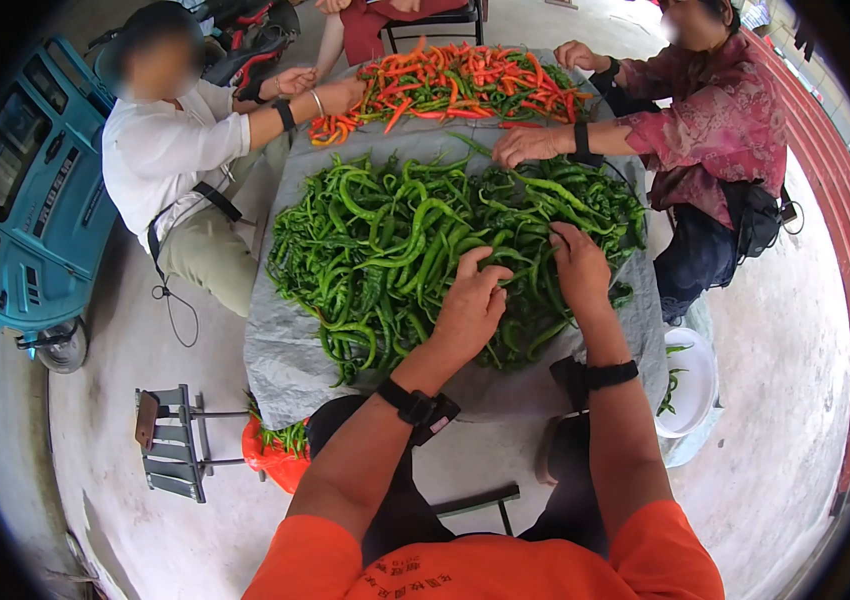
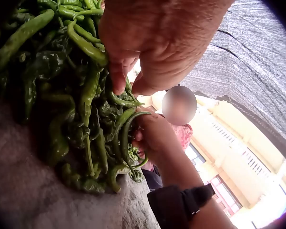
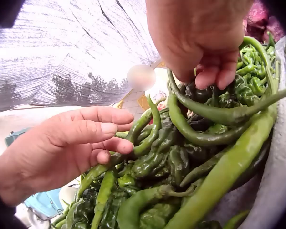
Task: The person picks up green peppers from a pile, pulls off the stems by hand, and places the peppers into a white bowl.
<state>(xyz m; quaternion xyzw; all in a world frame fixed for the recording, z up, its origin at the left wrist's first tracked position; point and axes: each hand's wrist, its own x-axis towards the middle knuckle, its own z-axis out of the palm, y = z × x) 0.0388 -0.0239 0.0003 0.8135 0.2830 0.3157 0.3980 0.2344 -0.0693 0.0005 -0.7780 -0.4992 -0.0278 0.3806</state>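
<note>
A wide heap of green chili peppers (image 1: 375,230) lies on a grey sheet (image 1: 275,350) on the table. My left hand (image 1: 473,305) is over the near part of the heap. In the right wrist view the left hand (image 3: 71,148) has its fingers loosely extended, the tips at a curved green chili. My right hand (image 1: 582,268) reaches into the heap's right side, palm down. From the right wrist, the right hand (image 3: 200,38) has its fingertips bent down among the chilies, with a green chili pepper (image 3: 202,90) at thumb and fingers, partly hidden.
Red and orange chilies (image 1: 465,80) form a pile at the far end. A person in white (image 1: 180,150) sits left; one in a red patterned shirt (image 1: 705,130) sits right, hands at the chilies. A white basin (image 1: 690,400), folding stool (image 1: 173,445) and red bag (image 1: 270,462) stand around the table.
</note>
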